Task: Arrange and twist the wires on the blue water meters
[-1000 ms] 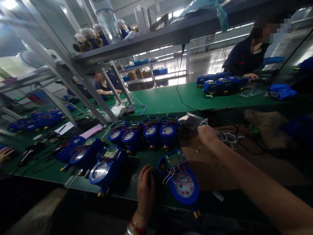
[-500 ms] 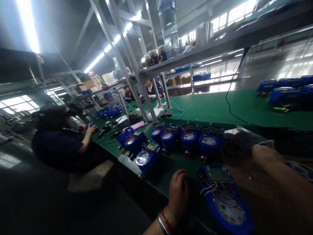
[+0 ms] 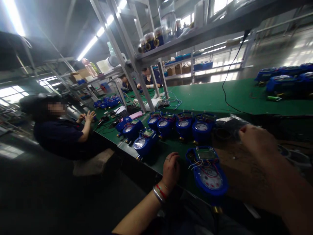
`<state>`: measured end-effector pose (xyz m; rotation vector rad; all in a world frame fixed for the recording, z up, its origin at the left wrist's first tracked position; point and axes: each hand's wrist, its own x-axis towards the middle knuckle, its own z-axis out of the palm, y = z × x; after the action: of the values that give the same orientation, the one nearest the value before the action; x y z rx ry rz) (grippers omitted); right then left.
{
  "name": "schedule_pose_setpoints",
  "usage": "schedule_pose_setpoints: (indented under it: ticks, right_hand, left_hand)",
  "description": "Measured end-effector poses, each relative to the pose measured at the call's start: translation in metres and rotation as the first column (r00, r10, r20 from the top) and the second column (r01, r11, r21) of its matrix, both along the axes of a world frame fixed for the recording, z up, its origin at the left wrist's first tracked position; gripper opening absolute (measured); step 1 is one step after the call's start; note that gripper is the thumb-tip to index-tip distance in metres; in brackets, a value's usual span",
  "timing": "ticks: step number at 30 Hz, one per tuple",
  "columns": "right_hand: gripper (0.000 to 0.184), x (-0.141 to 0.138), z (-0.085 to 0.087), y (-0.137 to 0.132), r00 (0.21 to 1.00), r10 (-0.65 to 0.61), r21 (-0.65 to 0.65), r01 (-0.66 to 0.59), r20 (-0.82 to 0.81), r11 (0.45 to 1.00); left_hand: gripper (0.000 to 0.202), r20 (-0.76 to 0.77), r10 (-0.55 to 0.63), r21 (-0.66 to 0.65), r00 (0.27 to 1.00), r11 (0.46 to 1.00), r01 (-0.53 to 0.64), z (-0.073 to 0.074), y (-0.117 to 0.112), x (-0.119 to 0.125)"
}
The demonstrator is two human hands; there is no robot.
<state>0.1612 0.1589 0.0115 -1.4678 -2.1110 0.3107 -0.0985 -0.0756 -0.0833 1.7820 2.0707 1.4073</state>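
My left hand [image 3: 171, 168] rests at the near edge of the green bench, fingers curled in with nothing visible in them. Right of it lies a blue water meter [image 3: 209, 178] with its top open, showing a small display, loose coloured wires and a round dial. My right hand [image 3: 259, 140] is over the brown board, fingers pinched at the front of a clear plastic bag [image 3: 228, 121]. What sits between those fingertips is hidden. Beside the bag stands a dark ring [image 3: 222, 133]. Several more blue meters [image 3: 183, 125] line up behind my left hand.
A metal shelf post [image 3: 130, 58] rises beyond the meters, and a shelf [image 3: 181, 42] holds a bottle and brass-ended meters. A black cable [image 3: 226, 98] hangs onto the bench. More meters [image 3: 281, 85] sit at the far right. A co-worker [image 3: 58, 130] sits at left.
The view has tipped down, so the bench and meters sit higher in the picture. My right hand stays by the bag, its fingers now clearer. At left, the co-worker's hands have shifted.
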Motion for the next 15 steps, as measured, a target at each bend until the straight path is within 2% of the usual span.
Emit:
schedule_pose_setpoints:
  ticks: [2,4,5,7,9,12,13,15]
  right_hand:
    - [0.035,-0.013,0.021,-0.023,0.994,0.076,-0.013,-0.075,0.083,0.997]
    - [0.032,-0.031,0.043,-0.048,0.979,0.205,-0.052,-0.205,-0.013,0.977]
    - [0.03,-0.039,0.051,-0.06,0.947,0.3,-0.084,-0.31,-0.116,0.947]
    - [0.029,-0.049,0.06,-0.082,0.845,0.454,-0.135,-0.503,-0.283,0.854]
    - [0.032,-0.054,0.06,-0.098,0.745,0.568,-0.16,-0.645,-0.35,0.747]
    - [0.035,-0.059,0.049,-0.112,0.612,0.72,-0.109,-0.782,-0.327,0.614]
    - [0.036,-0.061,0.046,-0.115,0.577,0.755,-0.078,-0.808,-0.312,0.584]
    - [0.038,-0.063,0.041,-0.121,0.548,0.789,-0.034,-0.827,-0.279,0.562]
  left_hand:
    - [0.032,0.024,-0.007,0.002,1.0,1.0,0.007,0.0,0.001,0.0]
    - [0.031,0.045,-0.007,0.012,0.999,1.0,0.007,0.003,0.0,0.0]
    - [0.03,0.053,-0.003,0.022,0.999,1.0,0.002,0.006,0.0,0.0]
    - [0.028,0.061,0.018,0.049,0.998,0.999,-0.021,0.017,-0.003,0.001]
    - [0.025,0.057,0.055,0.083,0.997,0.995,-0.059,0.035,-0.008,0.003]
    - [0.021,0.038,0.066,0.151,0.997,0.986,-0.071,0.07,-0.016,0.012]
    - [0.02,0.03,0.035,0.181,0.999,0.983,-0.04,0.082,-0.019,0.016]
    - [0.022,-0.011,-0.057,0.218,0.998,0.974,0.058,0.103,-0.024,0.027]
